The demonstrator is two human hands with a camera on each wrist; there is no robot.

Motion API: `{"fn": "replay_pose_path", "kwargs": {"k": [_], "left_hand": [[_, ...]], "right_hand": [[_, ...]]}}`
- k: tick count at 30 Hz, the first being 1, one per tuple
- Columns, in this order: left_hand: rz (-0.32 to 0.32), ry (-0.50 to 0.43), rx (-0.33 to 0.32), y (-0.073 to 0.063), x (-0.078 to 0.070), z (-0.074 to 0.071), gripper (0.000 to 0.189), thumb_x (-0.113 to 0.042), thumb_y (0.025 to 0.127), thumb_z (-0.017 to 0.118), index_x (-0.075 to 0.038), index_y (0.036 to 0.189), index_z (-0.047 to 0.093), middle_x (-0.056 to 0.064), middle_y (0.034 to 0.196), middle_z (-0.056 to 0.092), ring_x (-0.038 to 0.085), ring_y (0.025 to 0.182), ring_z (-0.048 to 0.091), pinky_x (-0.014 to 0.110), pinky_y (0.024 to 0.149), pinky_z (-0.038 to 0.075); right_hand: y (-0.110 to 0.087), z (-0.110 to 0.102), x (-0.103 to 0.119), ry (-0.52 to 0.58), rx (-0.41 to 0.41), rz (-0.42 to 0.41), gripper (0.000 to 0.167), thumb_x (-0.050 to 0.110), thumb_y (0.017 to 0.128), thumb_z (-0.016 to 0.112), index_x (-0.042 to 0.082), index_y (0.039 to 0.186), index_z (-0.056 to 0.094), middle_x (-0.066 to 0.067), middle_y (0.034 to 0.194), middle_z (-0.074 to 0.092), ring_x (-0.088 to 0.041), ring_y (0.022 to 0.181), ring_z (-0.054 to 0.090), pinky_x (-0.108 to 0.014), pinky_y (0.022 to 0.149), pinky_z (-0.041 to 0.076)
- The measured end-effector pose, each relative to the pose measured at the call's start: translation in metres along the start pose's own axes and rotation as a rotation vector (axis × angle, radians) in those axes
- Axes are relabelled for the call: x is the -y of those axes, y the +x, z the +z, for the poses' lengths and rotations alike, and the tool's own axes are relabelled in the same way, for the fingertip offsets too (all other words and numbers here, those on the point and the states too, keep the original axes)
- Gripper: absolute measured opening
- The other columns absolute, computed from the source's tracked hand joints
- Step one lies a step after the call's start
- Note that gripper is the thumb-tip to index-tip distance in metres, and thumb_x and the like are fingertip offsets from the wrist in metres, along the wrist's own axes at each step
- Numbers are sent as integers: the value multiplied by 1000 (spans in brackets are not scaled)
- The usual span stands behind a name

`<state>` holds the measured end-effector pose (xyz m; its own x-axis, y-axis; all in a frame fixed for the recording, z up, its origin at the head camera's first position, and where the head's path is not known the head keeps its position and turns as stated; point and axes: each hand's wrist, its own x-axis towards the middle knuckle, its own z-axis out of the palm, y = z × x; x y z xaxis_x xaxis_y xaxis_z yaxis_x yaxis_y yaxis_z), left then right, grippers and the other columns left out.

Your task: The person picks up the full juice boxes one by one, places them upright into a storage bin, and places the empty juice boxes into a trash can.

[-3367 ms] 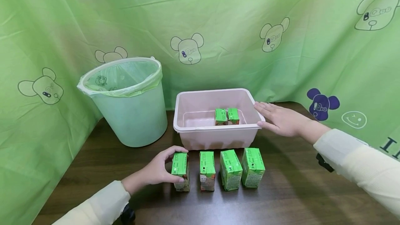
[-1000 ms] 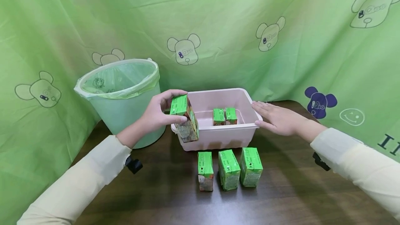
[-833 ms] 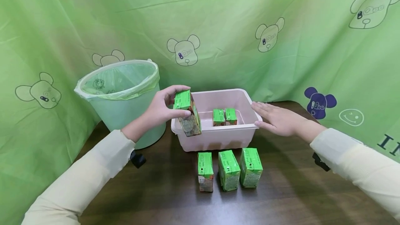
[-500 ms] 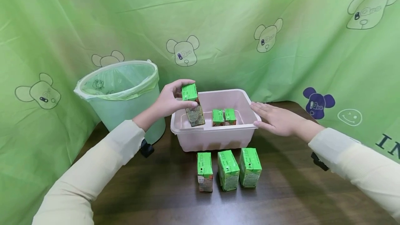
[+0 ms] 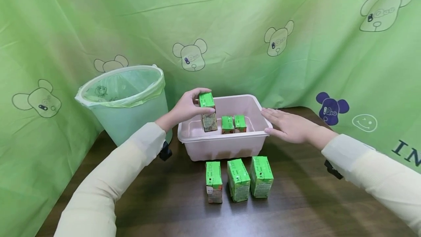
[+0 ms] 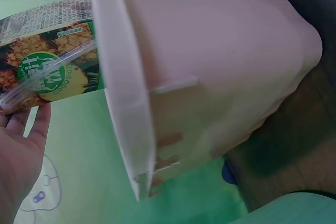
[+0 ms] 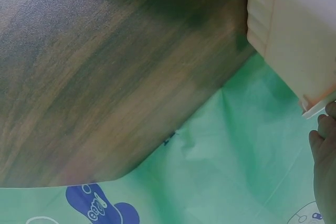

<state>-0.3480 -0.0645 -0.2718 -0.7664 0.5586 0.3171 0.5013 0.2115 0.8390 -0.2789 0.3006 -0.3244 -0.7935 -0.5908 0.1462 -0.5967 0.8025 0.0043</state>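
My left hand grips a green-topped juice carton between thumb and fingers, over the left part of the pink plastic bin. In the left wrist view that juice carton shows a pineapple picture and a straw in clear wrap on its side. Two similar cartons stand side by side inside the bin. My right hand rests with straight fingers on the bin's right rim. Three more cartons stand upright in a row on the table in front of the bin.
A pale green trash bin with a plastic liner stands left of the pink bin. Behind hangs a green curtain with bear drawings. The dark wooden table extends toward me.
The left hand has taken the leftmost carton off the table, lifted it and carried it forward and right, over the pink bin. The right hand stays at the rim.
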Motion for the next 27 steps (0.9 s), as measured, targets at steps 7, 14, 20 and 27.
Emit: {"fn": "replay_pose_path", "kwargs": {"k": [7, 14, 20, 27], "left_hand": [[-32, 99, 1, 5, 16, 0, 65, -16, 78, 83, -8, 134, 54, 9, 96, 63, 23, 81, 60, 30, 68, 52], [-47, 149, 24, 8, 29, 2, 66, -18, 76, 85, -6, 134, 54, 8, 96, 64, 21, 80, 61, 31, 68, 53], [-55, 176, 70, 9, 36, 6, 70, -21, 77, 85, -4, 137, 52, 8, 100, 64, 20, 85, 61, 30, 73, 53], [-47, 182, 121, 12, 43, 11, 71, -21, 78, 84, -4, 139, 50, 8, 106, 61, 24, 89, 61, 28, 76, 53]], "right_hand": [[2, 0, 1, 2, 0, -5, 67, 40, 103, 44, -5, 150, 27, -23, 154, 26, -41, 140, 25, -55, 111, 25], [2, 0, 1, 4, 3, -6, 67, 40, 103, 45, -5, 149, 27, -24, 154, 26, -41, 140, 25, -55, 111, 25], [2, 1, 1, 2, 5, -8, 67, 40, 103, 45, -5, 149, 27, -23, 155, 25, -41, 141, 24, -54, 112, 25], [1, 1, 2, 6, 5, -2, 67, 40, 103, 45, -5, 149, 27, -24, 154, 26, -41, 141, 24, -55, 111, 25]]}}
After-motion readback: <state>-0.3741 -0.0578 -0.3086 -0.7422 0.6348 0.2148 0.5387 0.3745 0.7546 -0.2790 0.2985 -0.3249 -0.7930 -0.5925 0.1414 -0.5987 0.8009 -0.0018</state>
